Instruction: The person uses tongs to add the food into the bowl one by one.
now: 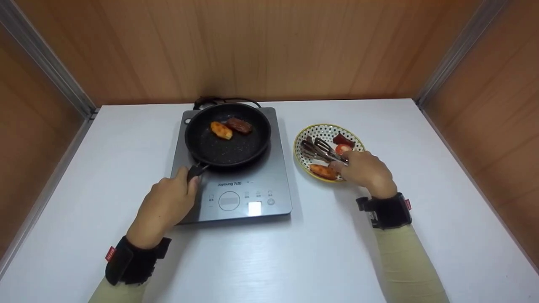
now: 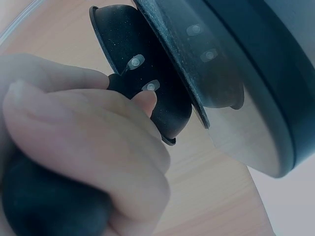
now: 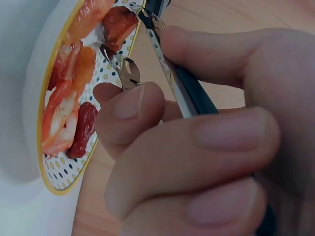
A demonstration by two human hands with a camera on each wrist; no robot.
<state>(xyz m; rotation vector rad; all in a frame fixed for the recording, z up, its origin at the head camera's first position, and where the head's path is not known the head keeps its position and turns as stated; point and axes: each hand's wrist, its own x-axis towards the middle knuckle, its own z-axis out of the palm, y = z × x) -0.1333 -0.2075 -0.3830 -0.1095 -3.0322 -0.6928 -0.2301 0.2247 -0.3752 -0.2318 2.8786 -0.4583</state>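
My left hand [image 1: 166,206] grips the black handle [image 1: 195,171] of a frying pan [image 1: 227,151]. The pan sits on an induction cooktop [image 1: 252,185]. Inside it lie a yellow-orange food piece [image 1: 221,130] and a dark red-brown piece [image 1: 240,125], side by side. At the right, my right hand [image 1: 366,174] holds metal tongs [image 3: 170,81] with slotted tips, low over a dotted plate [image 1: 328,125] with a yellow rim. The tong arms stand apart. On the plate are an orange piece [image 1: 323,171], a red tomato-like slice [image 1: 343,148] and a dark red piece [image 3: 82,130].
The cooktop's touch panel [image 1: 229,201] faces the near side, and a black cord [image 1: 227,99] runs behind it. Wooden panels [image 1: 269,50] enclose the white table [image 1: 261,261] at the back and sides. The plate stands right of the cooktop.
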